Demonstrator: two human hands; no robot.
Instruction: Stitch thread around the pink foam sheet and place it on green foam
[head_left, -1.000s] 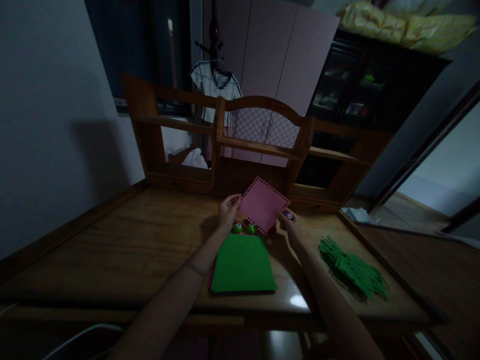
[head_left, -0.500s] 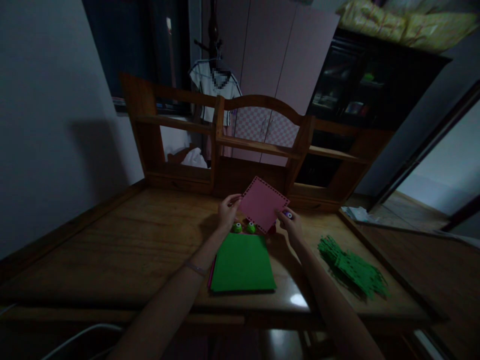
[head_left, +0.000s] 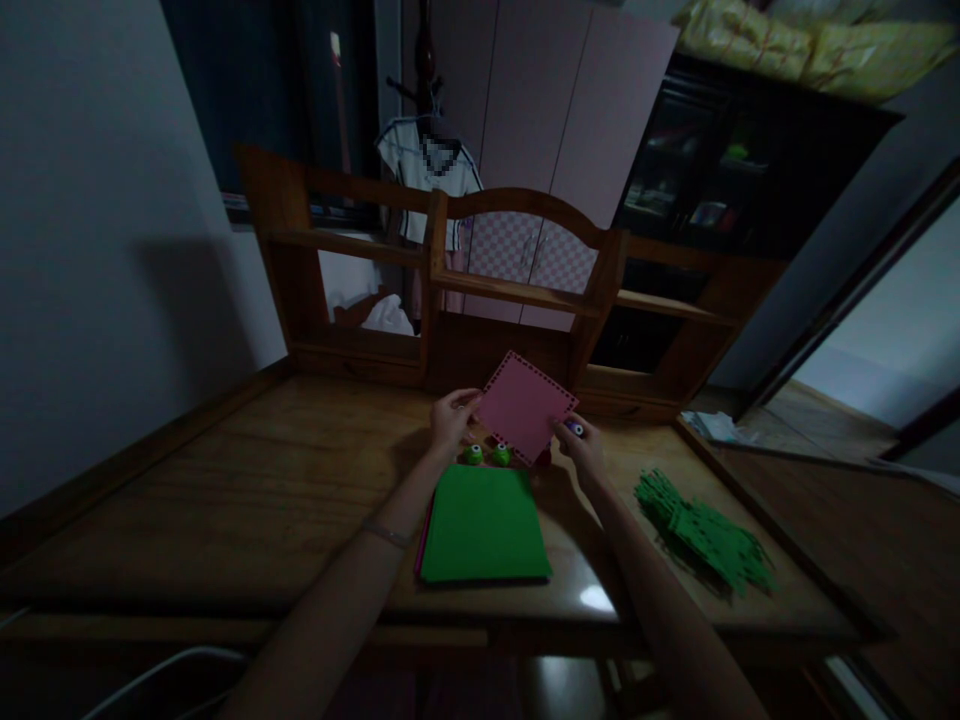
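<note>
A square pink sheet [head_left: 525, 408] with a row of small holes along its edges is held up, tilted on one corner, over the desk. My right hand [head_left: 579, 446] pinches its right side, and a small purple round thing with an eye-like spot [head_left: 575, 428] shows at those fingers. At the sheet's left corner is my left hand [head_left: 450, 418], fingers closed on the edge. Two small green round things with eye-like spots [head_left: 501, 453] stand below the sheet. A stack of green sheets [head_left: 486, 524], with pink at its left edge, lies nearest me. Something dark red is partly hidden behind the sheet.
On the right of the wooden desk [head_left: 300, 480] lies a heap of cut green strips [head_left: 705, 532]. A wooden shelf unit [head_left: 517, 292] rises along the desk's back edge. Light glares off the desktop near my right forearm.
My left hand has shifted slightly left at the sheet's corner, its fingers a little changed. The pink sheet and my right hand are almost still.
</note>
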